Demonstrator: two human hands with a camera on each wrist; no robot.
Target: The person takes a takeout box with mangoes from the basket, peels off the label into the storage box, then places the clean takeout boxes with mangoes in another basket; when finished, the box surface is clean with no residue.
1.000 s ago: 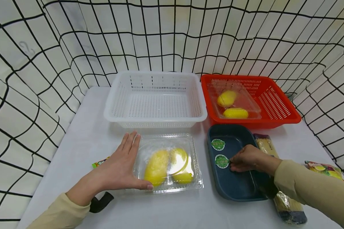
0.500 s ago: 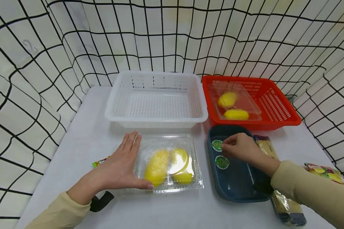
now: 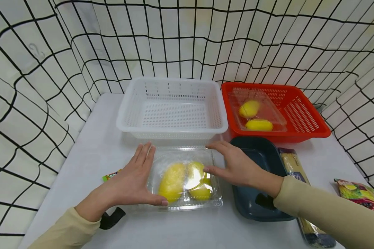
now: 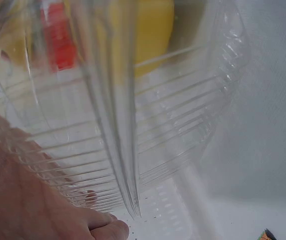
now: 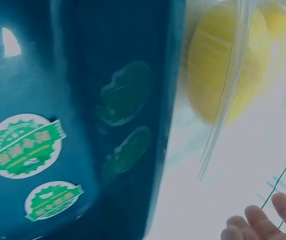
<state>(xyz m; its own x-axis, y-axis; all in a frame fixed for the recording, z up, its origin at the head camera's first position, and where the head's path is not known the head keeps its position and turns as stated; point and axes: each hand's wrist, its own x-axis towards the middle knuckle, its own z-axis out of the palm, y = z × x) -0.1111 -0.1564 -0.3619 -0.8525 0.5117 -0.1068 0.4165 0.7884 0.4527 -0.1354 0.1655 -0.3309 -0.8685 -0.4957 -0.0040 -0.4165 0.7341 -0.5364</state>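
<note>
A clear plastic clamshell box [image 3: 187, 155] with yellow fruits [image 3: 172, 180] inside lies in front of me, its lid down. My left hand [image 3: 127, 183] rests along its left side, fingers straight and thumb at the front edge. At the right edge is my right hand [image 3: 237, 166], thumb and fingers spread and holding nothing; contact with the lid cannot be made out. Beneath that arm stands a dark blue plastic basin [image 3: 268, 150]. Round green stickers [image 5: 25, 145] show in the basin in the right wrist view. The ribbed box wall [image 4: 183, 120] fills much of the left wrist view.
Behind the box stands a white basket [image 3: 171, 133]. A red basket [image 3: 308, 121] at the back right holds another clear box [image 3: 268, 107] with yellow fruits. Packets [image 3: 291, 162] lie right of the basin, with a colourful bag [image 3: 359, 195] farther right. Black netting surrounds the table [image 3: 96, 121].
My right hand has left the inside of the blue basin and moved left to the clear box's right edge, its fingers spreading. The left hand has stayed in place.
</note>
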